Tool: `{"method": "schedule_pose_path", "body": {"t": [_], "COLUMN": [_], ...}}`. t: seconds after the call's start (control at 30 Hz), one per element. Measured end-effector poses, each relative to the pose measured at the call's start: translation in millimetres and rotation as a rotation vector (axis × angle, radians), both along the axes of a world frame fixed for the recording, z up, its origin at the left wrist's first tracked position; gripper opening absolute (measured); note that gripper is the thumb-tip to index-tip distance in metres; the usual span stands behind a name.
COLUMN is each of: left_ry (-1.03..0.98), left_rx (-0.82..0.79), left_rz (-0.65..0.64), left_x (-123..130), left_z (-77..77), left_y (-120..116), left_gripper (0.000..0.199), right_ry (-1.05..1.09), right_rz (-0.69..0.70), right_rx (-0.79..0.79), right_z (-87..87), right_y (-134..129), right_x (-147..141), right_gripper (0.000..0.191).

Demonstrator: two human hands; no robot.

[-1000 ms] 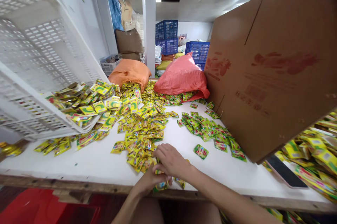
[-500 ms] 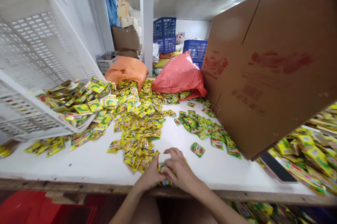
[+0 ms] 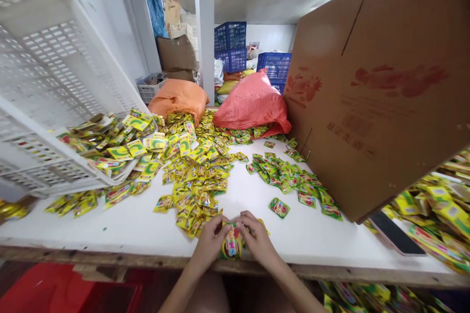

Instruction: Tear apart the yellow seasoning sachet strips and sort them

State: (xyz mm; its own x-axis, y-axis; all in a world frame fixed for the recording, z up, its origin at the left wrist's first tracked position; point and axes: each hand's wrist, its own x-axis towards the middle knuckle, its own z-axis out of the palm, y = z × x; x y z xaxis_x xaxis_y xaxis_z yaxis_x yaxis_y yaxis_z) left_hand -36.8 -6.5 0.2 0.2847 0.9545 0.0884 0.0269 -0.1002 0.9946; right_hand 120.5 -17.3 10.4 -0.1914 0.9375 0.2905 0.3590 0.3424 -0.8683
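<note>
At the table's front edge, both my hands are closed on a green and yellow printed packet (image 3: 232,243). My left hand (image 3: 210,238) pinches its upper left side, while my right hand (image 3: 257,239) grips the upper right. Thumbs and fingertips meet near its top, so part of that edge is hidden. A heap of small yellow sachets (image 3: 196,190) spreads away just beyond my left hand. To the right of my hands lies a single green sachet (image 3: 279,207), with a looser group of green sachets (image 3: 277,173) behind it.
A tipped white crate (image 3: 82,83) spills yellow packets (image 3: 135,149) at left. Orange (image 3: 179,95) and red sacks (image 3: 253,102) lie at the back with sachets at their mouths. A large cardboard box (image 3: 367,107) leans at right, beside a phone (image 3: 396,232) and more yellow packets (image 3: 433,210).
My right hand has lowered and its raised fingers have closed onto the packet. The packet's printed front now shows between my hands. The view has shifted slightly.
</note>
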Motion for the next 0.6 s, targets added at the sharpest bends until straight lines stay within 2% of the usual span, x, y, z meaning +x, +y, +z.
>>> {"method": "schedule_pose_path", "body": {"t": [0.1, 0.17, 0.33, 0.43, 0.6], "left_ry": [-0.131, -0.177, -0.022, 0.009, 0.049], "left_rx": [-0.003, -0.012, 0.057, 0.068, 0.020], "left_rz": [0.077, 0.081, 0.096, 0.106, 0.155], "left_x": [2, 2, 0, 0, 3], "left_z": [3.3, 5.3, 12.3, 13.9, 9.0], "left_y": [-1, -2, -5, -6, 1], "left_gripper": [0.022, 0.027, 0.017, 0.017, 0.017], "right_ry": [0.071, 0.095, 0.013, -0.015, -0.042], "right_rz": [-0.095, -0.128, -0.059, -0.110, -0.172], "right_rx": [-0.009, -0.010, 0.038, 0.035, -0.040], "right_z": [-3.7, -4.5, 7.8, 11.7, 7.5], "right_y": [3, 1, -8, -10, -3], "right_x": [-2, -3, -3, -3, -3], "right_gripper": [0.025, 0.027, 0.019, 0.018, 0.014]}}
